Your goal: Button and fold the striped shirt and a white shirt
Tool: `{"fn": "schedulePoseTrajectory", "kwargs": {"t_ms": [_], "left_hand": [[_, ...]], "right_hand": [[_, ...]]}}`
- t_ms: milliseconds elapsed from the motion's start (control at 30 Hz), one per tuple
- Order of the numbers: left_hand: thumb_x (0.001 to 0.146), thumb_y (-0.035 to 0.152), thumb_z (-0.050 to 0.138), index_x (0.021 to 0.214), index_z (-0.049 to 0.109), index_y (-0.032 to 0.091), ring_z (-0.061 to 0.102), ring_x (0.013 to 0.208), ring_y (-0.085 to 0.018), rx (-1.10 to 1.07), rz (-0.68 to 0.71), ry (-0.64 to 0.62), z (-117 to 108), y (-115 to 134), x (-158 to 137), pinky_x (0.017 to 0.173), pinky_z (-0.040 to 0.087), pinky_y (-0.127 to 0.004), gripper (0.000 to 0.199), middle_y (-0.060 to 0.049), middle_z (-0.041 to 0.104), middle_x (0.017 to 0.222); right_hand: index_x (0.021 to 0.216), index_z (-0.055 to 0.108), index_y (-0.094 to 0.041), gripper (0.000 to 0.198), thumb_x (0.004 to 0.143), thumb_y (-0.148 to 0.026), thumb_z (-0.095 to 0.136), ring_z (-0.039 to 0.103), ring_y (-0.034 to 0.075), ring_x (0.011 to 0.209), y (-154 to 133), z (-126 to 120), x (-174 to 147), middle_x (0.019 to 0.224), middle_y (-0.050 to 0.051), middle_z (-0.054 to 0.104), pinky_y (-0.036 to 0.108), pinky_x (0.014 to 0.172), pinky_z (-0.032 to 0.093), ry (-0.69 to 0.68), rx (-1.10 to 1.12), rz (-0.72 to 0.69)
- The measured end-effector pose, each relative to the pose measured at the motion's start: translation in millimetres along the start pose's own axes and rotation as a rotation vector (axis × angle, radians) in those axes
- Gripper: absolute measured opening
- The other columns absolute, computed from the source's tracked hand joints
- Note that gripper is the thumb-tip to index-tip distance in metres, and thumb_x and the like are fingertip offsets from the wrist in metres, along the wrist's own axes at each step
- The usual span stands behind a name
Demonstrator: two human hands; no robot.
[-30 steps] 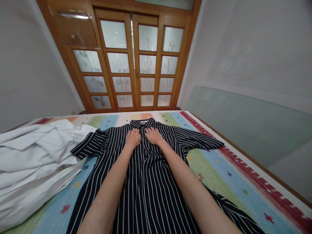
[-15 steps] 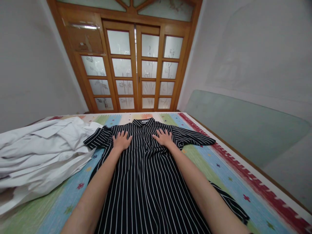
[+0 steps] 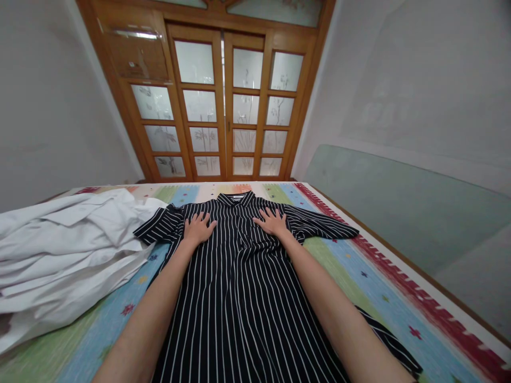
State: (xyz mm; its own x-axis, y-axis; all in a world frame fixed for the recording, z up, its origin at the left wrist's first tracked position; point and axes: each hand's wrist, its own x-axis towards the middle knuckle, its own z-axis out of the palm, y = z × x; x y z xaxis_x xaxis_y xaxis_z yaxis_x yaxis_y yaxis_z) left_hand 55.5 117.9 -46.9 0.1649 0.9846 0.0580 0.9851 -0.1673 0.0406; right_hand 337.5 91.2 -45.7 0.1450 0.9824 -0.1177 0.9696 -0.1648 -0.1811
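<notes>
A black shirt with white stripes lies spread out in front of me, its collar at the far end and its sleeves out to both sides. My left hand rests flat on the left side of the chest, fingers spread. On the right side of the chest lies my right hand, also flat with fingers apart. Small wrinkles show in the cloth between the hands and below the right one. A striped piece of cloth sticks out to the right from behind my right forearm.
Crumpled white clothing is heaped on the left, touching the shirt's left sleeve. Beneath everything is a colourful striped bed cover. A pale green panel runs along the right wall. Wooden doors with glass panes stand beyond the far edge.
My right hand has shifted slightly to the right on the shirt, and the right sleeve's end lies a bit farther right. My left hand is nearly where it was. The view has moved slightly.
</notes>
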Motion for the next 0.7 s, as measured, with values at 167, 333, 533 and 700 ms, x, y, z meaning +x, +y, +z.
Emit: {"fn": "schedulePoseTrajectory", "kwargs": {"t_ms": [167, 333, 533, 700], "left_hand": [[0.096, 0.053, 0.019, 0.147, 0.038, 0.017, 0.029, 0.143, -0.033, -0.008, 0.019, -0.006, -2.4, 0.2, 12.1, 0.114, 0.023, -0.057, 0.065, -0.012, 0.033, 0.156], [0.096, 0.052, 0.019, 0.146, 0.040, 0.019, 0.030, 0.142, -0.033, -0.006, 0.016, -0.005, -1.3, 1.4, 25.0, 0.112, 0.025, -0.058, 0.063, -0.012, 0.034, 0.155], [0.096, 0.054, 0.021, 0.148, 0.038, 0.021, 0.028, 0.143, -0.032, 0.005, 0.020, -0.017, 1.8, -1.6, 40.9, 0.113, 0.026, -0.056, 0.064, -0.010, 0.032, 0.156], [0.096, 0.057, 0.020, 0.149, 0.034, 0.021, 0.027, 0.144, -0.033, -0.002, 0.036, -0.055, 3.0, -5.1, 53.9, 0.113, 0.024, -0.059, 0.066, -0.010, 0.029, 0.157]], "right_hand": [[0.155, 0.014, -0.032, 0.082, 0.086, -0.077, 0.011, 0.002, 0.038, 0.147, 0.5, -2.6, 10.0, 0.163, 0.001, 0.006, 0.062, 0.112, 0.002, -0.026, -0.013, -0.002], [0.155, 0.015, -0.033, 0.081, 0.087, -0.076, 0.013, 0.001, 0.038, 0.147, 0.6, -3.2, 24.3, 0.163, 0.000, 0.006, 0.063, 0.112, 0.003, -0.036, -0.013, 0.010], [0.155, 0.014, -0.034, 0.082, 0.086, -0.078, 0.014, 0.000, 0.038, 0.147, 1.0, -3.6, 40.6, 0.163, 0.000, 0.005, 0.063, 0.112, 0.003, -0.046, -0.016, 0.013], [0.155, 0.016, -0.033, 0.082, 0.086, -0.078, 0.015, 0.000, 0.039, 0.147, 0.8, -5.9, 49.1, 0.163, 0.001, 0.005, 0.064, 0.112, 0.002, -0.046, -0.002, 0.006]]}}
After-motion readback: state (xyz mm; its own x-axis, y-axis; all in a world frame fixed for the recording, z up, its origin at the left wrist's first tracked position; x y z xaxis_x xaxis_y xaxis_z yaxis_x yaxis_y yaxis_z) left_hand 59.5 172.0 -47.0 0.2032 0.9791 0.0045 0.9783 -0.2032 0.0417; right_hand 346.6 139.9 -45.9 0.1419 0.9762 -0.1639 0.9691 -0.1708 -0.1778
